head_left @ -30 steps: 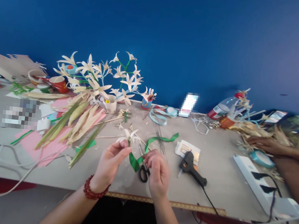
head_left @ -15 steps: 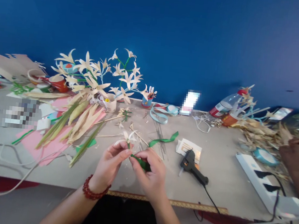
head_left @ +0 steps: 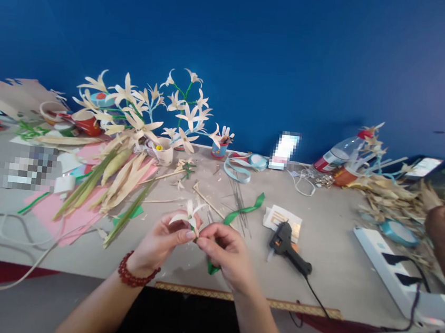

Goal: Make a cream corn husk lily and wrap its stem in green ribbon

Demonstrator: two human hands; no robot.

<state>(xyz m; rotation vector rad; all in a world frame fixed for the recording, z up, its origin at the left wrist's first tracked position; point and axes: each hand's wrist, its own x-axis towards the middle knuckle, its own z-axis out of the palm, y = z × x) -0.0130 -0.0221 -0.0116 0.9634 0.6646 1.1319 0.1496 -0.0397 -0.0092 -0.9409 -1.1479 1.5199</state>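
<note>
While both hands [head_left: 198, 246] pinch it, the cream flower [head_left: 188, 217] spreads pointed petals.

Right of the right hand [head_left: 229, 254], bare grey tabletop [head_left: 335, 226] lies open between black hot-glue gun [head_left: 289, 247] and white power strip [head_left: 394, 272]. Left of the left hand [head_left: 158, 244], long green-and-cream husk leaves [head_left: 125, 188] and looped white cable [head_left: 20, 238] obstruct.

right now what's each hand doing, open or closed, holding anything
Left hand: closed, pinching the base of the pale flower.
Right hand: closed, pinching the green ribbon right beside the flower.
</note>
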